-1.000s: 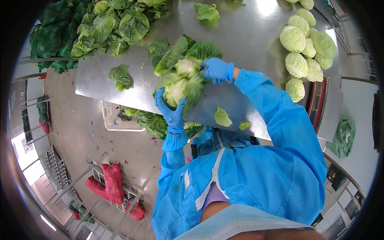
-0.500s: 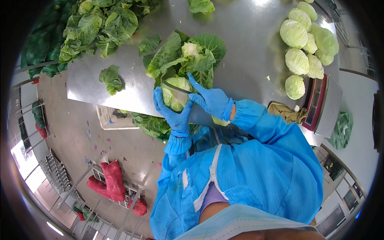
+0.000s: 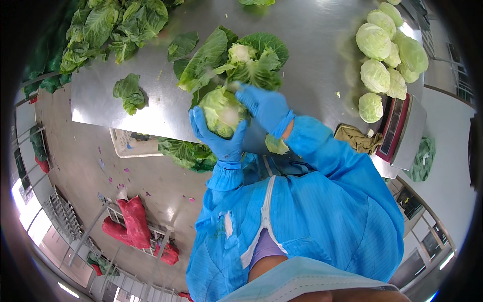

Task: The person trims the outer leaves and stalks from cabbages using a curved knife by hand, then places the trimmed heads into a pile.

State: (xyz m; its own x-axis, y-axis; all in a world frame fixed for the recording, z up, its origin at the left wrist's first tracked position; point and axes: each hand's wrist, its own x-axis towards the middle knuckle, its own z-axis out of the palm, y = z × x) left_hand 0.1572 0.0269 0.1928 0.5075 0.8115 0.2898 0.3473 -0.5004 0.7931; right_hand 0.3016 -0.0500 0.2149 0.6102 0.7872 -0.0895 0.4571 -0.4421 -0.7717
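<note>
Cupping a pale green cabbage (image 3: 219,111) at the table's (image 3: 312,70) near edge, we have the left hand (image 3: 221,143) spread around its lower side and the right hand (image 3: 266,107) bent at its top, though blur keeps us from telling whether those fingers pinch anything. Just to its right, by the same edge, we see a loose leaf (image 3: 275,144), and a little farther in, a clump of green leaves (image 3: 254,74) around a pale core (image 3: 241,52). Beyond, we have more cabbages (image 3: 375,76) grouped along the right edge and a leaf heap (image 3: 103,27) at the left edge.
</note>
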